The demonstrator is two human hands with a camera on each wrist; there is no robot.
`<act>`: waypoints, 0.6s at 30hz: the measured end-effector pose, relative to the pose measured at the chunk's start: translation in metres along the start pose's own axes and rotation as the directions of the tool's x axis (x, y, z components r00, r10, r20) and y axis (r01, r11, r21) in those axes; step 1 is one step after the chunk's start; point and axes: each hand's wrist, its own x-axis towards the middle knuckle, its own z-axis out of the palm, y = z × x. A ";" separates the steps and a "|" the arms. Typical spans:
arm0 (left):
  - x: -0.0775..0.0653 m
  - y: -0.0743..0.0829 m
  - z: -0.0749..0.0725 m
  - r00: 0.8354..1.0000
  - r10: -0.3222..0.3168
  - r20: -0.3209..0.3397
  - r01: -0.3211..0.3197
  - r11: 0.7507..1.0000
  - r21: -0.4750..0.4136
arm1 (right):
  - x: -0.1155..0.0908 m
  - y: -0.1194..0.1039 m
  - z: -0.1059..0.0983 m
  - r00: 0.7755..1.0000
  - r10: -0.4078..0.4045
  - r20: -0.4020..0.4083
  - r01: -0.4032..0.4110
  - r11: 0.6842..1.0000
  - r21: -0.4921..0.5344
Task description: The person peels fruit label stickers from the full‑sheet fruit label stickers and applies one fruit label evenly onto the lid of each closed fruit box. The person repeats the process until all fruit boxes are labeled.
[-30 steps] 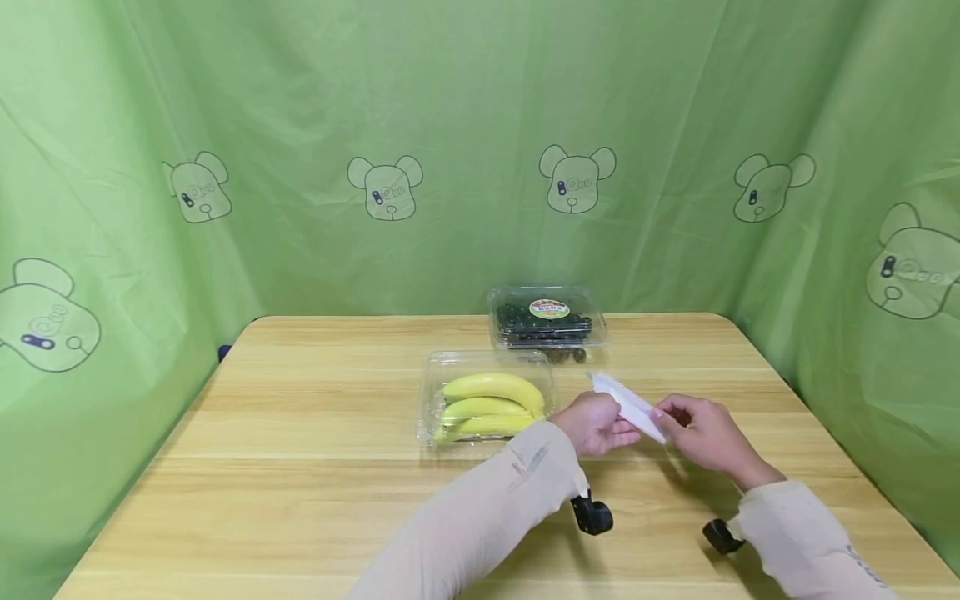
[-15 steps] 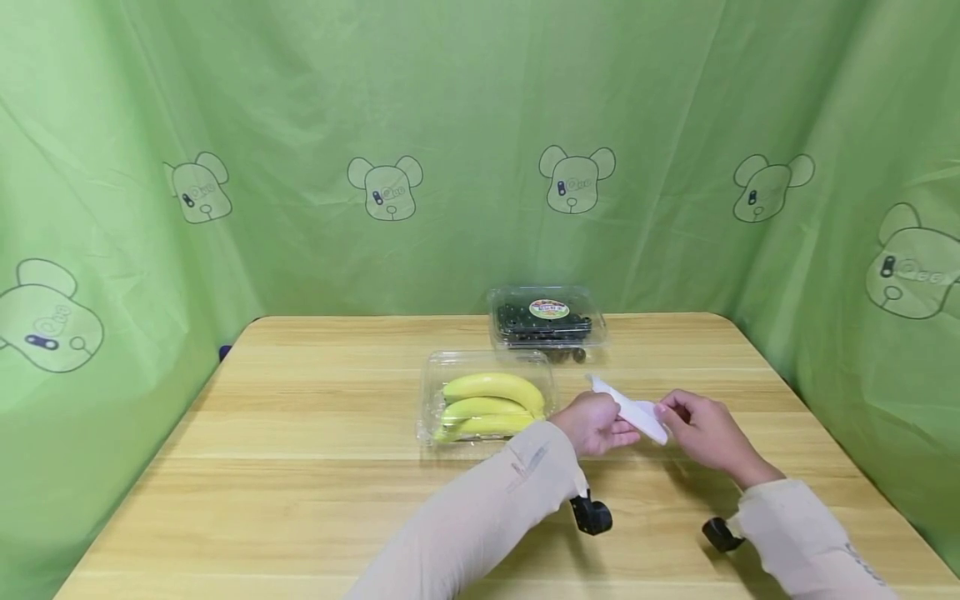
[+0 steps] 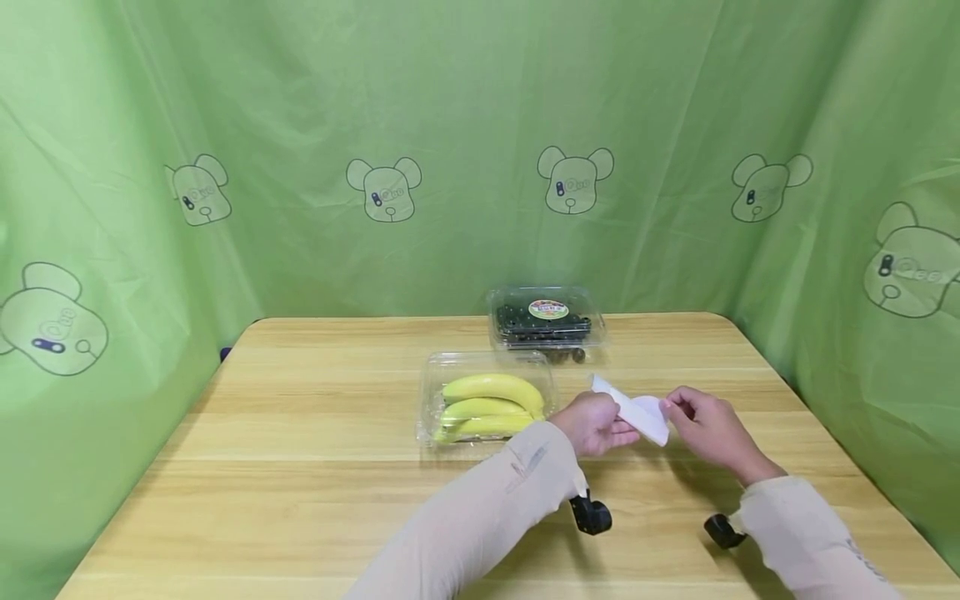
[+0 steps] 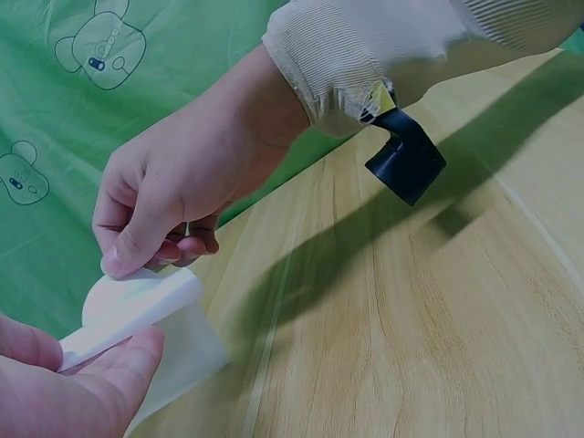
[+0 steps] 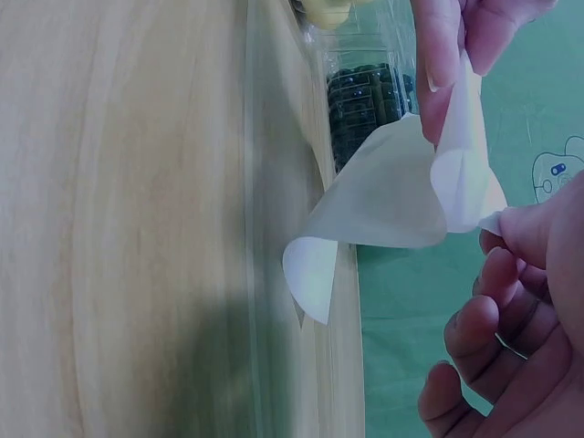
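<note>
Since a second ago, the right hand (image 3: pixel 708 427) on my feed has shifted slightly up, and the white sheet (image 3: pixel 647 417) has fanned wider at its near end. I see the sheet held over the worktop (image 3: pixel 315 475), between the two hands, partly rolled, with a loose curling flap. Left hand (image 3: pixel 592 423): fingers pinch the rolled part. Right hand: thumb and fingers pinch an edge, the other fingers bent beside it. Just beyond the left hand sits a clear box (image 3: pixel 429 400) with yellow bananas (image 3: pixel 495 386) inside. Farther back I make out a second clear box with dark fruit (image 3: pixel 517 321) and an oval label (image 3: pixel 549 309). Behind the worktop hangs a green curtain (image 3: pixel 480 92) printed with bear heads (image 3: pixel 573 179).
</note>
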 end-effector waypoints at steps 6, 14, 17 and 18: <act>0.000 0.000 0.001 1.000 0.002 -0.006 -0.002 1.000 -0.001 | 0.001 0.002 -0.002 1.000 0.006 -0.022 -0.006 1.000 0.000; 0.000 -0.001 0.002 1.000 0.000 -0.007 0.000 1.000 -0.013 | 0.001 0.004 -0.007 0.998 0.028 -0.051 -0.027 1.000 0.008; 0.001 -0.001 0.002 1.000 0.000 -0.009 0.000 1.000 -0.019 | 0.001 0.004 -0.009 0.998 0.037 -0.052 -0.036 0.999 0.016; 0.001 -0.001 0.003 1.000 0.000 -0.010 0.000 1.000 -0.021 | 0.001 0.004 -0.010 0.998 0.039 -0.053 -0.038 0.999 0.018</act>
